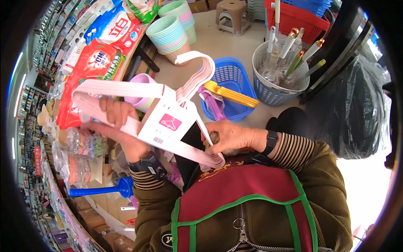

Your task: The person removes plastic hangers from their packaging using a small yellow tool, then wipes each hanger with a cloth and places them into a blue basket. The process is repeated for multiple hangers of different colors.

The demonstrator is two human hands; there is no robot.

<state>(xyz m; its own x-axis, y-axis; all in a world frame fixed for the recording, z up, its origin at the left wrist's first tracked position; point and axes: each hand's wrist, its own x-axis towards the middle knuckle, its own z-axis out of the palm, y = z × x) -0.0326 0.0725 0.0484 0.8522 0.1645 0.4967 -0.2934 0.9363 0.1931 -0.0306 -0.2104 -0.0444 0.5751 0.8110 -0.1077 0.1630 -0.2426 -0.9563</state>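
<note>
A stack of pale pink clothes hangers [117,89] is held up in front of me, their hooks bunched together at the top. Around its middle sits a white card label [164,122] with a pink hanger picture. My left hand [119,119] is closed around the stack's left part. By the stack's right side, my right hand [235,136] is curled around a small brownish, rounded thing [214,137], mostly hidden by the fingers. Beyond the hands, yellow hangers [235,95] and purple hangers [215,107] lie across a blue plastic basket [240,75].
A grey-white basket [273,94] of rolled, wrapped poles stands right of the blue basket. Stacked pastel buckets [168,35] and a brown stool [233,17] are farther off. Detergent bags [94,61] line the left shelf. A blue plunger [103,190] lies lower left; black plastic [348,109] hangs right.
</note>
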